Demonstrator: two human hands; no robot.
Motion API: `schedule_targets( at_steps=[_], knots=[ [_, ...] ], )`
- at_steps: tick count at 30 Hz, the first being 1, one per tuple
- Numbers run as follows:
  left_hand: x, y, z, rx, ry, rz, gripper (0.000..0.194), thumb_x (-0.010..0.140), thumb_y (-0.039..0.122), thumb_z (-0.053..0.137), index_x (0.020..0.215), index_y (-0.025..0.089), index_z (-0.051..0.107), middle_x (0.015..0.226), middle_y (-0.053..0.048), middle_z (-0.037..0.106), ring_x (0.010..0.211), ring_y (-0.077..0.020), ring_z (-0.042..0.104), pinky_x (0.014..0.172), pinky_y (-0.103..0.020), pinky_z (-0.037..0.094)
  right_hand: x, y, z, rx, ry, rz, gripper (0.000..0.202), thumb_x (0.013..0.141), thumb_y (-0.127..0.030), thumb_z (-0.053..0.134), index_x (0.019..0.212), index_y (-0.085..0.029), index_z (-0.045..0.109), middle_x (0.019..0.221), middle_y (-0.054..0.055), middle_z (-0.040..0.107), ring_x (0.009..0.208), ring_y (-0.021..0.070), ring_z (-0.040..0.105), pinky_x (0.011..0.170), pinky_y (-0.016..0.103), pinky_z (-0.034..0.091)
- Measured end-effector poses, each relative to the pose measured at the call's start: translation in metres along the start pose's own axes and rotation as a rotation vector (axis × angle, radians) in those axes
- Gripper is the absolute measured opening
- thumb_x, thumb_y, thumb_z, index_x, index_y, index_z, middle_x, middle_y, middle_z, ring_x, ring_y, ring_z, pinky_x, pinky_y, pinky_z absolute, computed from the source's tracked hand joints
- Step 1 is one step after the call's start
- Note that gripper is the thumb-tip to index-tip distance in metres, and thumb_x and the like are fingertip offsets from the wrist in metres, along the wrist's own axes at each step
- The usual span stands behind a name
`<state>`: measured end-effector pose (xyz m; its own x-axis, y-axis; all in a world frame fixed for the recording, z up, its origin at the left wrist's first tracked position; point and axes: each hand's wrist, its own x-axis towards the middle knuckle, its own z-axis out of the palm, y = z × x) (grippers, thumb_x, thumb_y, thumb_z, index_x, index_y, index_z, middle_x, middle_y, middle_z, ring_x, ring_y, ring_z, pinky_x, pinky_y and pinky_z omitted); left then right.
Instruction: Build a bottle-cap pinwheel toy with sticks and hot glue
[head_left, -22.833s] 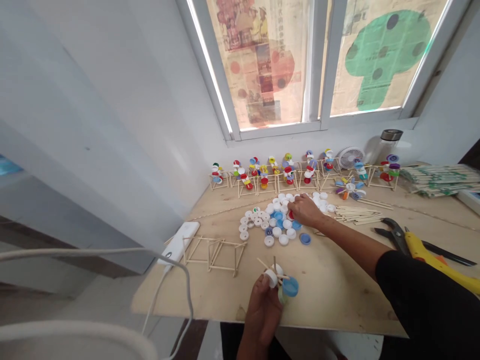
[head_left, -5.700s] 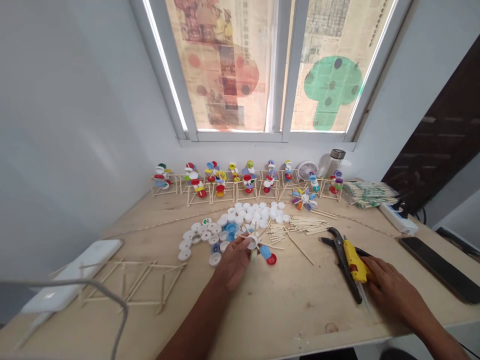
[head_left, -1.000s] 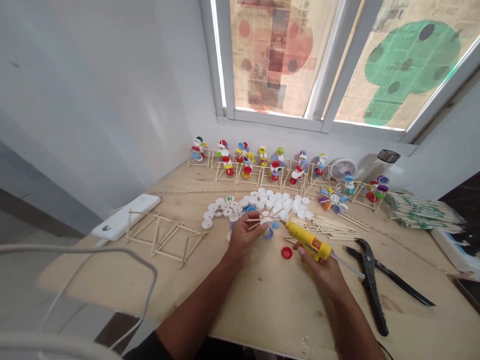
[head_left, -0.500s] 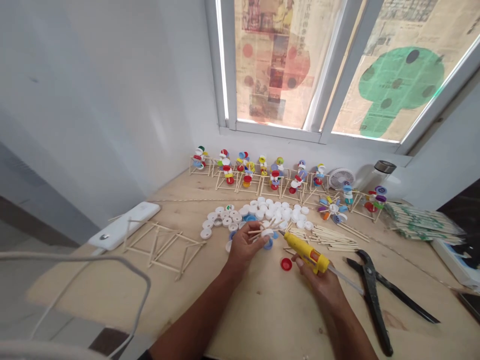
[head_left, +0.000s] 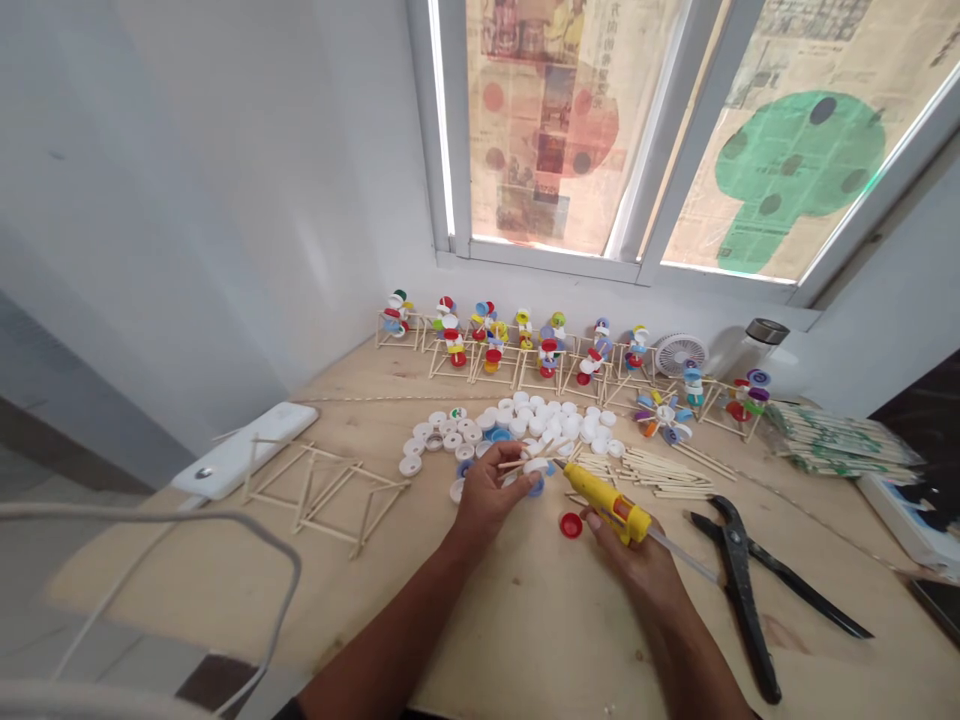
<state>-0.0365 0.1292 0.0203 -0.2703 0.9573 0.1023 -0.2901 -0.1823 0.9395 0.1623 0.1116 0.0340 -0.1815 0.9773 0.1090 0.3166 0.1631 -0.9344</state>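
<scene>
Between the fingers of my left hand (head_left: 486, 492) is a white bottle cap (head_left: 537, 467) with thin wooden sticks poking out of it. My right hand (head_left: 630, 550) is wrapped round a yellow hot glue gun (head_left: 606, 502), a clear glue stick trailing from its back. The gun's nozzle points left, right beside the white cap; whether it touches cannot be made out. Just left of my right hand a red bottle cap (head_left: 571, 525) lies on the table. Behind my left hand spreads a heap of white bottle caps (head_left: 559, 418), with several blue ones among them.
Stick frames with coloured cap wheels (head_left: 547, 365) line the back. Loose wooden sticks (head_left: 667, 472) lie behind the gun, black pliers (head_left: 739, 570) to the right. At left are a bare stick frame (head_left: 322, 495) and a white power strip (head_left: 244, 455). A fan (head_left: 681, 355) and bottle (head_left: 761, 345) stand behind.
Both hands keep nearly the same place, cap and glue gun close together. The whole view has shifted very slightly; nothing has been taken up or let go.
</scene>
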Motion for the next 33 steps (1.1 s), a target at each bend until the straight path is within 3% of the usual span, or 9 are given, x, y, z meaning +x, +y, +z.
schedule_targets(
  at_steps=[8, 17, 33],
  knots=[
    [-0.008, 0.015, 0.006, 0.043, 0.014, -0.034, 0.034, 0.056, 0.026, 0.082, 0.084, 0.019, 0.065, 0.083, -0.002, 0.066, 0.079, -0.0178, 0.064, 0.072, -0.027, 0.05, 0.0, -0.001, -0.001, -0.018, 0.0, 0.001, 0.03, 0.08, -0.046, 0.061, 0.089, -0.018, 0.066, 0.083, 0.007, 0.069, 0.085, 0.025, 0.065, 0.074, 0.033, 0.052],
    [-0.006, 0.012, 0.005, 0.111, 0.007, -0.022, 0.04, 0.055, 0.034, 0.08, 0.087, 0.018, 0.062, 0.085, -0.003, 0.067, 0.084, -0.0214, 0.065, 0.075, -0.032, 0.054, 0.002, 0.003, -0.001, -0.019, -0.003, -0.011, 0.028, 0.075, -0.045, 0.065, 0.079, -0.018, 0.065, 0.078, 0.006, 0.069, 0.084, 0.0251, 0.065, 0.07, 0.031, 0.052],
    [-0.005, 0.011, 0.004, 0.093, -0.009, -0.035, 0.037, 0.056, 0.03, 0.079, 0.085, 0.018, 0.061, 0.087, -0.003, 0.068, 0.082, -0.0192, 0.066, 0.075, -0.03, 0.053, 0.003, 0.004, -0.002, -0.074, 0.01, -0.04, 0.03, 0.079, -0.046, 0.06, 0.085, -0.018, 0.068, 0.081, 0.007, 0.07, 0.08, 0.0234, 0.066, 0.069, 0.03, 0.053]
  ],
)
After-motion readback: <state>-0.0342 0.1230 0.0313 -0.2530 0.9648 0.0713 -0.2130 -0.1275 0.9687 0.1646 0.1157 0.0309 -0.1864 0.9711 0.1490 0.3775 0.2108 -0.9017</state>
